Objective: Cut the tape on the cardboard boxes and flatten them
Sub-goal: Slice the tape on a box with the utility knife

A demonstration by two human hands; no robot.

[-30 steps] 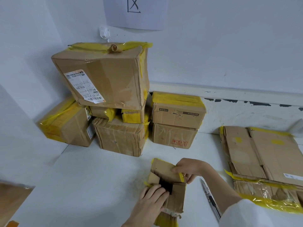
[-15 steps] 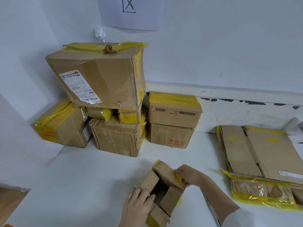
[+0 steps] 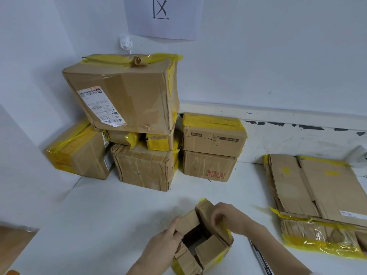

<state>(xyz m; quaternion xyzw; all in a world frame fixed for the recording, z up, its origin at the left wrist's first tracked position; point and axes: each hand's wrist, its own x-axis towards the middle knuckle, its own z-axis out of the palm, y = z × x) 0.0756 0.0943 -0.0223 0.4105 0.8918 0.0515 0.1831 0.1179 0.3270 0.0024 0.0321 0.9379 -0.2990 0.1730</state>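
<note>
The small box (image 3: 200,237) is sitting on the white table (image 3: 111,221), in front of the stack of taped boxes (image 3: 143,124) and to the left of the flattened cardboard (image 3: 317,197). Its top is already standing open, four flaps spread around a dark hollow. The left hand (image 3: 164,243) is pressing against the near left side of the small box, fingers reaching along the left flap, curled lightly around its edge. The right hand (image 3: 224,217) is gripping the far right flap, fingers folded over its top edge. The cutter (image 3: 258,255) is lying on the table just right of the small box, untouched. The step in hand looks like collapsing the opened box. To do that well, the bottom seam probably needs checking first: yellow tape is showing on the lower corners, and if it is holding, the walls will buckle rather than fold. Pushing opposite corners toward each other, along the existing creases, should be laying it flat cleanly, keeping fingers clear of the cutter.
</note>
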